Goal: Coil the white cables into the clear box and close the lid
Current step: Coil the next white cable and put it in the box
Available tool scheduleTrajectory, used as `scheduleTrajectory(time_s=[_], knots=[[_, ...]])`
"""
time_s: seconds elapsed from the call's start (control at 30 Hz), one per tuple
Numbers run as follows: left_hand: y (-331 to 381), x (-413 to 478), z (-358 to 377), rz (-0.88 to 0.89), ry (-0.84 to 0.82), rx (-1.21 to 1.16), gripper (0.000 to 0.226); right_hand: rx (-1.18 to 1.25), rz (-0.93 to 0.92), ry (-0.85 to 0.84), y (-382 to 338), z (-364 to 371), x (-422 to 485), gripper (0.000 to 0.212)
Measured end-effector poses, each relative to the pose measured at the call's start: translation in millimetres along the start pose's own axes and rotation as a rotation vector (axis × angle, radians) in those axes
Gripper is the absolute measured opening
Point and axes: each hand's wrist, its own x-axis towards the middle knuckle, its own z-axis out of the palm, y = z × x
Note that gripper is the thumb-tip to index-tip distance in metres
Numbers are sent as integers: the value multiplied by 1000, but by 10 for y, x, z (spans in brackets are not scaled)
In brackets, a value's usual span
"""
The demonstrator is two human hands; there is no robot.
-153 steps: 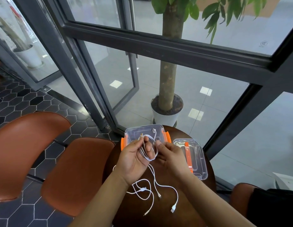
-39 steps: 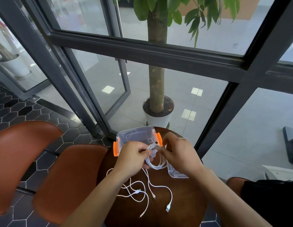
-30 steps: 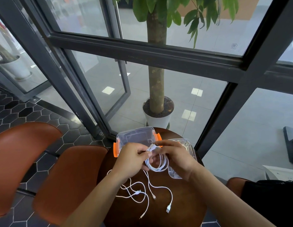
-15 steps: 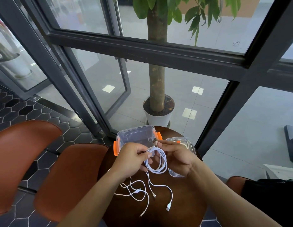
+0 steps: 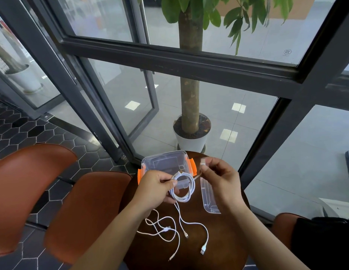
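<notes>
Two brown chairs (image 5: 29, 188) fill the left of the frame on a dark hexagon-tiled floor (image 5: 23, 131); just right of them, at lower centre, stands a round dark-wood counter (image 5: 218, 240). A person's left hand (image 5: 154, 189) grips a white cable coil (image 5: 181, 199) between thumb and curled fingers, holding it up at the near edge of the clear box (image 5: 164, 162); the box sits open at the far side of the counter, with orange latches (image 5: 192, 166) on its two sides. One strand drops from the coil to the counter; there the loose white cables (image 5: 166, 228) lie in slack loops, their plugs pointing toward the bottom edge. Beyond the glass, at centre, a potted tree (image 5: 189, 94) rises out of a white pot. A thin strip (image 5: 198, 174) runs from the top of the coil to the right hand (image 5: 220, 180), whose thumb and fingers pinch its end; what the strip is cannot be told. Below that hand the clear lid (image 5: 208, 197) lies flat on the counter, just right of the box; a dark window frame (image 5: 286, 123) crosses the right of the frame.
</notes>
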Motion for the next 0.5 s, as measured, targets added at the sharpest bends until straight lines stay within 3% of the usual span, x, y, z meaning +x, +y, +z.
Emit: scheduleTrajectory(time_s=[0.1, 0.2, 0.33, 0.5], knots=[[7, 22, 6, -11, -5, 74, 14, -426, -394, -285, -12, -123, 0, 29], [4, 55, 44, 7, -1, 174, 13, -846, -512, -478, -13, -155, 51, 31], [15, 71, 132, 44, -34, 248, 21, -1022, -276, -419, 31, -52, 84, 8], [104, 58, 196, 101, -47, 266, 18, -985, -283, -220, 159, 53, 131, 19]])
